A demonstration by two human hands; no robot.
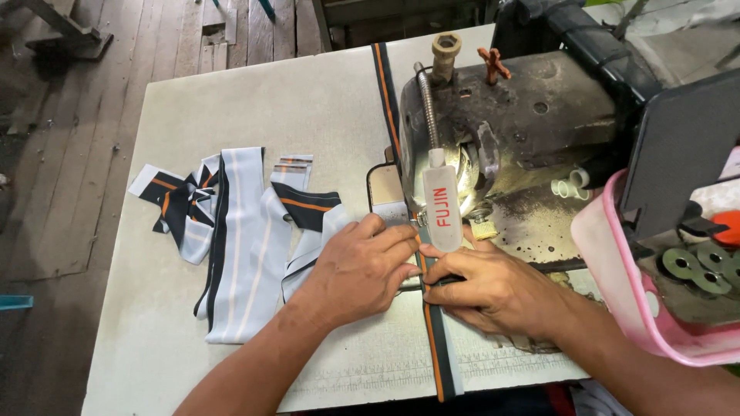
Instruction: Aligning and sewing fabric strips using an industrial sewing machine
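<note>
A pale desk point(231, 108) stands on a worn plank floor point(69, 154), carrying a grimy sewing machine point(532, 123) with a small white lamp point(442, 208). Both hands press flat, fingers spread, on a dark striped fabric strip point(436, 339) running under the needle: left hand point(361, 270) beside it, right hand point(493, 289) pinching its edge. Loose striped pieces point(239, 231) lie at left; a pink tray point(617, 270) holds bobbins point(697, 266).

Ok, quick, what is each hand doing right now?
Left hand: flat, fingers pressing the striped fabric strip near the sewing machine; grips nothing.
Right hand: fingertips pinching the same strip by the needle area.
</note>
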